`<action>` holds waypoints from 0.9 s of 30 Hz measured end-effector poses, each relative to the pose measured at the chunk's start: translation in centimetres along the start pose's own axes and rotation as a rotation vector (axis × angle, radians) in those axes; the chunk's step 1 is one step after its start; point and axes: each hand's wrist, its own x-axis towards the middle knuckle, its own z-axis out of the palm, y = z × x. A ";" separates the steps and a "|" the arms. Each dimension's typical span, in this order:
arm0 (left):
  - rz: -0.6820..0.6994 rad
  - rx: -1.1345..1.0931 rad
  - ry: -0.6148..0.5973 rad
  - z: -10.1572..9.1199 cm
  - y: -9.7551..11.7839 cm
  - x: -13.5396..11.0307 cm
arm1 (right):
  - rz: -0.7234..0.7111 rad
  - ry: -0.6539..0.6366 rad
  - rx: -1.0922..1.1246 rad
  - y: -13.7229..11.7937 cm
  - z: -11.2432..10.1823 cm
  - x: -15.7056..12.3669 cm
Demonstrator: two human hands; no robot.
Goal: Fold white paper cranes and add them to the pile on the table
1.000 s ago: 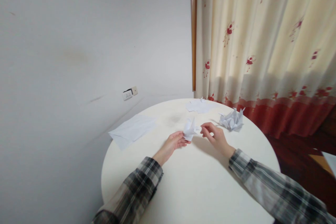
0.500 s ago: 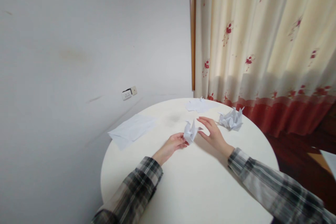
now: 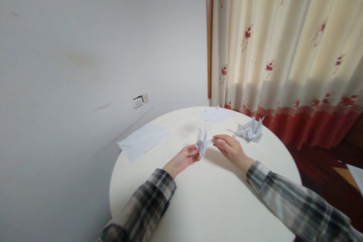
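A white folded paper crane (image 3: 202,144) is held above the middle of the round white table (image 3: 215,204). My left hand (image 3: 185,160) grips it from the left and below, fingers closed on its body. On the other side, my right hand (image 3: 231,150) pinches the crane's pointed right tip between thumb and fingers. The crane's upright points stand up between the two hands. To the right of my right hand lies a cluster of folded white paper cranes (image 3: 250,130).
White paper sheets (image 3: 144,139) lie at the table's left edge. More white paper (image 3: 214,114) rests at the far edge. A wall with a socket (image 3: 138,101) rises on the left, and a flowered curtain (image 3: 263,45) hangs behind the table at right.
My right hand's thumb and fingers have closed on the crane's right tip; they were spread wider before. The crane has turned a little in my left hand.
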 end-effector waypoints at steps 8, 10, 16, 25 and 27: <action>0.000 -0.067 0.053 -0.2 -0.1 0.0 | -0.059 -0.035 0.003 0.0 -0.3 -0.1; 0.001 -0.052 0.051 -0.3 -0.2 0.1 | -0.084 -0.035 -0.024 -0.1 -0.3 -0.1; 0.067 0.096 -0.005 -0.6 -0.1 0.3 | -0.068 -0.002 -0.049 -0.3 0.0 0.3; 0.238 0.322 0.173 -0.8 -0.5 1.3 | 0.226 -0.021 0.074 -0.9 1.1 0.5; 0.276 0.327 0.176 -0.9 -0.6 1.6 | 0.339 -0.042 0.165 -1.1 1.2 0.7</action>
